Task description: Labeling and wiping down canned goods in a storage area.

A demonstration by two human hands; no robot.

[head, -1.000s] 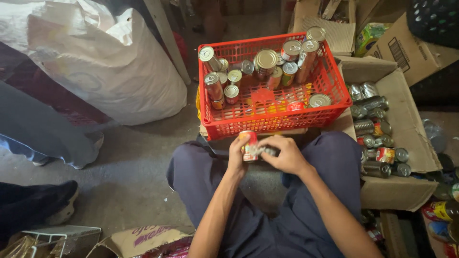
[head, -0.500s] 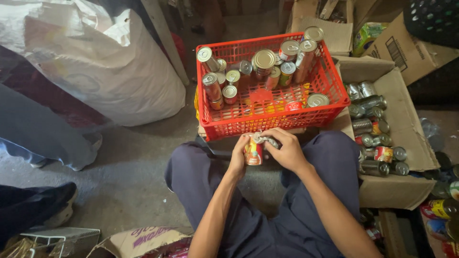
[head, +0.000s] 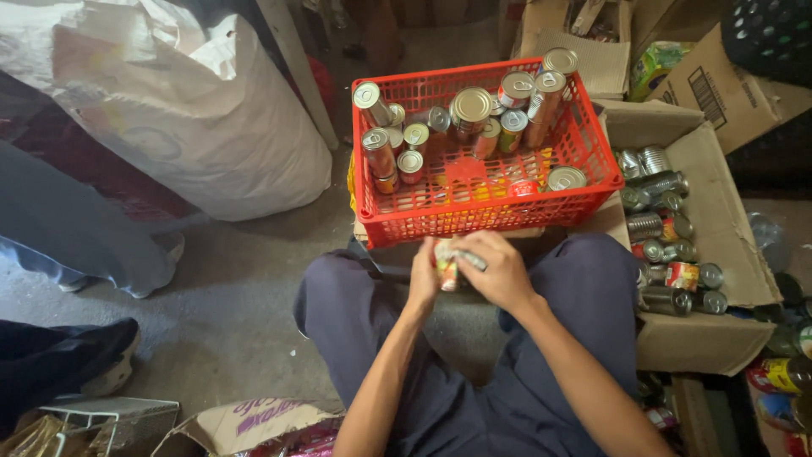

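I sit on the floor with both hands together just in front of a red plastic basket [head: 592, 193]. My left hand [head: 425, 276] and my right hand [head: 499, 269] grip one small tin can [head: 447, 272] with a red and yellow label between them. The can is mostly hidden by my fingers. Inside the basket stand and lean several tin cans [head: 471, 110] with silver lids, mostly at its far side.
An open cardboard box [head: 719, 211] at the right holds several more cans [head: 664, 228]. A large white sack [head: 194, 110] stands at the left. Another person's legs and shoes [head: 85, 254] are at the far left. A wire rack [head: 110, 419] lies at bottom left.
The can has been turned between my hands and is now more covered by my fingers. My hands have stayed in the same place before the basket.
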